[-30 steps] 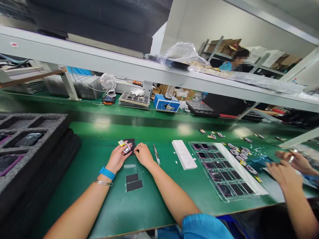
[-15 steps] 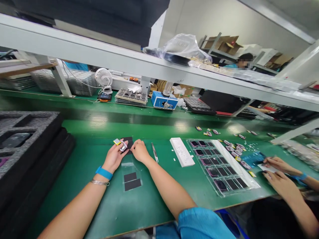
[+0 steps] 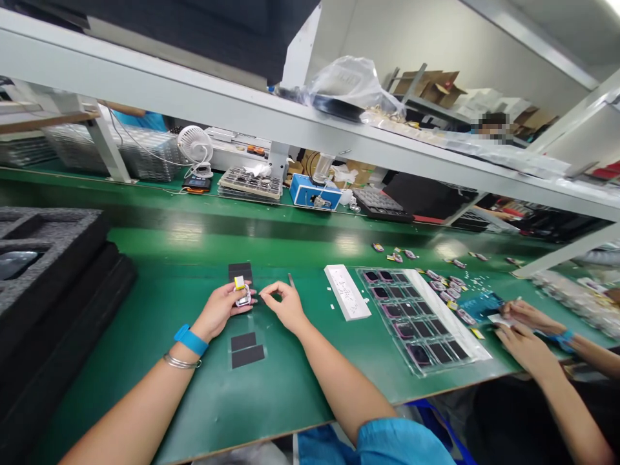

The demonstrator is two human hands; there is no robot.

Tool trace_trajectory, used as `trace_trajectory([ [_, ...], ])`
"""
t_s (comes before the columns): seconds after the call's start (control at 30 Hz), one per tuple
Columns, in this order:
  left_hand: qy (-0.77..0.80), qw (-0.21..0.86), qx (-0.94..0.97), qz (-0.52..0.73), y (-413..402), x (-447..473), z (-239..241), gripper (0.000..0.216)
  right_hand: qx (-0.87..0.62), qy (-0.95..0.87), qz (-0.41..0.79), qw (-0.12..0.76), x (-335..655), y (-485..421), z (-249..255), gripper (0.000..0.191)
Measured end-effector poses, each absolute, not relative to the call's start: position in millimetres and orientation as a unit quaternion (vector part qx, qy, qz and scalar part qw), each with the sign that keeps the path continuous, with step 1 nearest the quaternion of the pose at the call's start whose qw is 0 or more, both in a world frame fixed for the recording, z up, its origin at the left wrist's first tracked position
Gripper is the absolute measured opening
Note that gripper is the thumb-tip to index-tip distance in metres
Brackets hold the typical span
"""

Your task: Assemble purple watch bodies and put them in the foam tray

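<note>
Green bench (image 3: pixel 194 400) — foam trays (image 3: pixel 48 278) at nine o'clock, black strips (image 3: pixel 246 349) centre, clear tray (image 3: pixel 421 326) at three

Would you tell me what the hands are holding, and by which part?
The left hand grips a small silver part with a yellow tab by its lower end; whether the right hand pinches anything cannot be told.
</note>
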State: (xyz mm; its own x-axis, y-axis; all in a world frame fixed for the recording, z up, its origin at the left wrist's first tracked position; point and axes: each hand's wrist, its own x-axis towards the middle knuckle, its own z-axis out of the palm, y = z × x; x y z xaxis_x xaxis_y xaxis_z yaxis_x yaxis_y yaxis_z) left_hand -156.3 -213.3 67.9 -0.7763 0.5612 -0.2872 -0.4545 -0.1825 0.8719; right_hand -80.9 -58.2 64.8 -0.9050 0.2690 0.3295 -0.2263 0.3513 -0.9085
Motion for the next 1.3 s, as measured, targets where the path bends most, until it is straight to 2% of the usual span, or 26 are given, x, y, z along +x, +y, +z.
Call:
trace_trajectory([
  [0.13, 0.579, 0.351, 0.060, 0.733, -211, -150, 69, 0.032, -0.056, -0.725, 0.671, 0.145, -87, -59, 54, 0.020],
  [0.5, 0.588, 0.362, 0.087, 0.718, -210, -150, 68, 0.037, -0.063, -0.713, 0.682, 0.150, -85, -79, 59, 0.023],
  [0.7, 0.586, 0.359, 0.084, 0.721, -211, -153, 63, 0.037, -0.064, -0.760, 0.622, 0.176, -84, -82, 59, 0.016],
  [0.9, 0.581, 0.359, 0.085, 0.726, -210, -152, 67, 0.036, -0.045, -0.830, 0.514, 0.209, -80, -86, 62, 0.006],
  [1.03, 0.571, 0.347, 0.075, 0.740, -212, -150, 69, 0.034, -0.006, -0.864, 0.438, 0.248, -77, -90, 64, 0.006],
  [1.1, 0.571, 0.339, 0.067, 0.745, -213, -150, 71, 0.033, -0.004, -0.867, 0.416, 0.272, -77, -89, 65, 0.013],
  [1.13, 0.573, 0.340, 0.065, 0.743, -213, -150, 71, 0.033, -0.014, -0.864, 0.420, 0.278, -78, -87, 65, 0.022],
  [1.23, 0.582, 0.367, 0.078, 0.722, -213, -148, 72, 0.034, -0.050, -0.831, 0.506, 0.224, -84, -77, 63, 0.052],
  [1.3, 0.590, 0.388, 0.093, 0.702, -212, -147, 74, 0.032, -0.042, -0.797, 0.583, 0.149, -88, -70, 62, 0.045],
])
